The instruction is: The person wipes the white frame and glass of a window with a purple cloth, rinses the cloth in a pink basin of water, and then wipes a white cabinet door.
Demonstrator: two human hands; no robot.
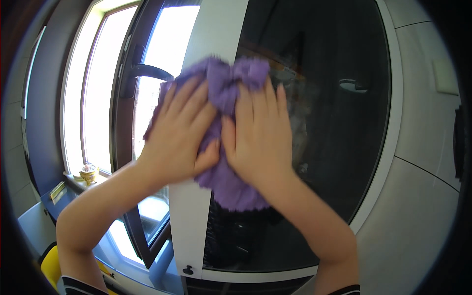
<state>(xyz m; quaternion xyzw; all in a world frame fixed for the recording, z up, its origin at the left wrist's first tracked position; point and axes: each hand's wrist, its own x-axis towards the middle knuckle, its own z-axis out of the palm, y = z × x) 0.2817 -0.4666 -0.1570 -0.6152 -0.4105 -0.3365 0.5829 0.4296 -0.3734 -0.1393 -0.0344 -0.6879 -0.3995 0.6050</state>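
Together, your two bare hands lie flat over a purple cloth [223,96], which covers part of the join between a white strip [189,221] and a dark glossy panel [339,196]. Your left hand [174,132] rests on the cloth's left side, fingers stretched up and a little apart, thumb reaching out to the right. Your right hand [260,142] sits just beside it, fingers extended and loosely side by side, thumb pointing up; the little finger lies past the cloth's edge, in front of the dark panel. Neither hand shows a pinch, though folds hide some of the right fingertips, and how firmly you press cannot be told. Between and above your fingers the cloth bunches into thick folds; its scalloped lower edge hangs below your palms. Dark sleeves with pale stripes circle your arms at the lower edge of the view. To your left stands a dark-framed window [118,147] with a black handle [155,72], and a small gold-coloured pot [89,173] sits on the sill. A black knob [188,270] marks the strip's foot; pale tiles [425,137] line the wall at right.
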